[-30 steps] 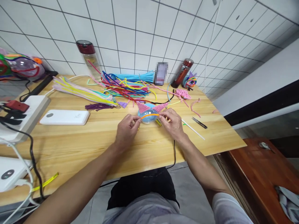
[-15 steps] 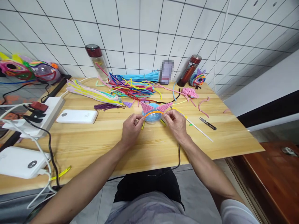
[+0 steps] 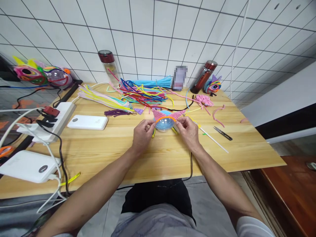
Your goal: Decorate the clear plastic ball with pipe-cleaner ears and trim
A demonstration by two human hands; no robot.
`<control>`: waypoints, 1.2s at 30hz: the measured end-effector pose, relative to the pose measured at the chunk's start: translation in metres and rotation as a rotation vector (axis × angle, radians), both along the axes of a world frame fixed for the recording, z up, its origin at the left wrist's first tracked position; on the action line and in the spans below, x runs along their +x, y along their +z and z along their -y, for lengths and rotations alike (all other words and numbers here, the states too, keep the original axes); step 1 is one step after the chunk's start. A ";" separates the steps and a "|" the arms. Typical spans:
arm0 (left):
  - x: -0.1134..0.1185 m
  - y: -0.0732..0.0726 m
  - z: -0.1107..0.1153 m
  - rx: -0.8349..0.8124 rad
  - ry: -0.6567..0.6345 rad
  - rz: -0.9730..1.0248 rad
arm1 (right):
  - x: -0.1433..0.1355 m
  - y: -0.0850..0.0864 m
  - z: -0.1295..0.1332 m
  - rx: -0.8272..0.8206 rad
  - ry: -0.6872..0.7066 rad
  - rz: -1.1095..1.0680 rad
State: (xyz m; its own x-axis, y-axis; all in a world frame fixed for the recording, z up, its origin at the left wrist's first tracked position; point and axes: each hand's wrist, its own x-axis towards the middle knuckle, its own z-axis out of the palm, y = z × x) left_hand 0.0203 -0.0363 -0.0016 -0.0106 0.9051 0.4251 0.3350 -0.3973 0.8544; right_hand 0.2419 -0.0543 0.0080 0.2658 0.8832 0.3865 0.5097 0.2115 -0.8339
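A clear, bluish dome-shaped piece (image 3: 165, 124) with two pink pointed ears (image 3: 175, 114) lies on the wooden table. An orange pipe cleaner (image 3: 166, 117) arches over its upper edge, just below the ears. My left hand (image 3: 144, 134) pinches the strip's left end between thumb and fingers. At the right end, my right hand (image 3: 188, 131) holds it in a similar pinch. Yellow-green bits show beside the dome near both hands.
Behind lies a pile of coloured pipe cleaners (image 3: 145, 93), with a glass bottle (image 3: 108, 65), a phone (image 3: 179, 78) and a red flask (image 3: 203, 77). Snips (image 3: 223, 133) and a white stick (image 3: 214, 140) lie right. Power bank (image 3: 87, 122) and power strip (image 3: 58, 120) sit left.
The orange pipe cleaner now curves more and sits closer along the dome's upper edge. Both hands have stayed pinched on its ends. The whole view has shifted slightly.
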 end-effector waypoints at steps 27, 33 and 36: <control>-0.001 -0.004 -0.004 0.065 -0.002 -0.054 | 0.001 -0.004 -0.005 -0.012 0.022 -0.099; -0.001 -0.003 -0.003 0.045 -0.005 -0.059 | 0.000 -0.006 -0.006 -0.013 0.008 -0.126; -0.001 -0.001 -0.003 0.032 -0.015 -0.061 | 0.000 -0.005 -0.007 -0.027 0.012 -0.133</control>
State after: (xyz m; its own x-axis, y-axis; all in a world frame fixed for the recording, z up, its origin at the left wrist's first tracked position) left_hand 0.0192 -0.0335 -0.0024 0.0297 0.8908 0.4535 0.3794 -0.4297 0.8194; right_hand 0.2417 -0.0478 0.0030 0.3029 0.8962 0.3242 0.3914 0.1932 -0.8997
